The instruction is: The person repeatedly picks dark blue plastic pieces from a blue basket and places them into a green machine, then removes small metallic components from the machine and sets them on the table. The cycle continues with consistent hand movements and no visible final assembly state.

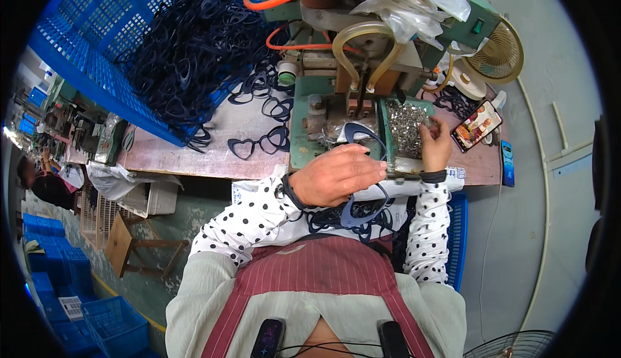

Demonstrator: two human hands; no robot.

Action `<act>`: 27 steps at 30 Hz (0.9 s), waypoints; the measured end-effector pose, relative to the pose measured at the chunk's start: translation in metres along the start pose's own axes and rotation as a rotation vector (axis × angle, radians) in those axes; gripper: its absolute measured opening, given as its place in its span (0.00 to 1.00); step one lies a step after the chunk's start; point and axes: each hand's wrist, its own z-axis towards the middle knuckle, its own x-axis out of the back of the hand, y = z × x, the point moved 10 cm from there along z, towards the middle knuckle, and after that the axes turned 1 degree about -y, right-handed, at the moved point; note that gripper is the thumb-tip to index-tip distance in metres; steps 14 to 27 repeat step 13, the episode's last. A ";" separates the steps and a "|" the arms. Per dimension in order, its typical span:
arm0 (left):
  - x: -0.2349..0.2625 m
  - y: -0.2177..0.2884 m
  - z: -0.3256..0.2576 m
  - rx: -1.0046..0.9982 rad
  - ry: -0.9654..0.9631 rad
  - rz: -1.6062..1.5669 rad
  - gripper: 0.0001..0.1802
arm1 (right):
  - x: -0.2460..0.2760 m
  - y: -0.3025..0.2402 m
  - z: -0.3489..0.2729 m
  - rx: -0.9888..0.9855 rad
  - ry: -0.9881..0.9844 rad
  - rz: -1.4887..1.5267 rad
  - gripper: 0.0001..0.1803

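**Dark frame in your left hand, small metal parts under your right**

Your left hand is closed around a dark blue glasses frame, a thin, glossy plastic loop that arches above your knuckles and curves down below your fingers. Just under that grip, more of the same frames lie in a tangle on your lap.

Your right hand reaches just right of the held frame, fingertips pinched into a green tray of tiny silvery metal parts; whether they have one picked up, you cannot tell from here.

Beyond both hands stands a green metal machine with orange and clear hoses. Left of your grip, heart-shaped frames lie flat on the worn wooden bench, below a blue mesh crate heaped with frames. Right of your right hand a phone with a bright, colourful screen lies tilted.
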 end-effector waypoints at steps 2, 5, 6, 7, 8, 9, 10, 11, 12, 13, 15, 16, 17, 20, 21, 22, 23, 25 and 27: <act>0.000 0.000 0.001 0.001 0.009 -0.010 0.22 | -0.010 0.056 0.006 -0.005 -0.138 0.265 0.17; 0.001 -0.001 0.001 0.036 0.020 0.005 0.26 | 0.003 0.023 -0.006 0.090 -0.176 -0.152 0.16; 0.001 0.001 0.000 0.031 0.022 0.003 0.26 | 0.001 0.015 -0.012 0.154 -0.191 -0.313 0.16; 0.001 0.001 0.001 0.026 0.025 0.002 0.25 | -0.003 0.012 -0.018 0.249 -0.182 -0.473 0.14; 0.001 0.000 0.002 0.021 0.028 0.000 0.25 | -0.006 0.012 -0.019 0.237 -0.171 -0.506 0.13; -0.001 -0.001 0.003 0.015 0.007 0.000 0.25 | -0.011 0.011 -0.020 0.222 -0.158 -0.539 0.12; -0.003 -0.001 0.004 0.030 -0.016 -0.006 0.25 | -0.015 0.010 -0.021 0.206 -0.145 -0.573 0.11; -0.003 0.001 0.002 0.035 -0.021 0.001 0.27 | -0.019 0.019 -0.018 0.238 -0.142 -0.464 0.10; -0.006 0.001 0.003 0.027 -0.020 0.004 0.28 | -0.020 0.013 -0.013 0.244 -0.174 -0.416 0.10; -0.008 0.001 0.005 0.022 -0.020 -0.001 0.28 | -0.022 0.013 -0.011 0.163 -0.177 -0.328 0.10; -0.008 0.001 0.005 0.022 -0.020 -0.001 0.28 | -0.022 0.013 -0.011 0.163 -0.177 -0.328 0.10; -0.008 0.001 0.005 0.022 -0.020 -0.001 0.28 | -0.022 0.013 -0.011 0.163 -0.177 -0.328 0.10; -0.008 0.001 0.005 0.022 -0.020 -0.001 0.28 | -0.022 0.013 -0.011 0.163 -0.177 -0.328 0.10; -0.008 0.001 0.005 0.022 -0.020 -0.001 0.28 | -0.022 0.013 -0.011 0.163 -0.177 -0.328 0.10; -0.008 0.001 0.005 0.022 -0.020 -0.001 0.28 | -0.022 0.013 -0.011 0.163 -0.177 -0.328 0.10; -0.008 0.001 0.005 0.022 -0.020 -0.001 0.28 | -0.022 0.013 -0.011 0.163 -0.177 -0.328 0.10; -0.008 0.001 0.005 0.022 -0.020 -0.001 0.28 | -0.022 0.013 -0.011 0.163 -0.177 -0.328 0.10; -0.008 0.001 0.005 0.022 -0.020 -0.001 0.28 | -0.022 0.013 -0.011 0.163 -0.177 -0.328 0.10; -0.008 0.001 0.005 0.022 -0.020 -0.001 0.28 | -0.022 0.013 -0.011 0.163 -0.177 -0.328 0.10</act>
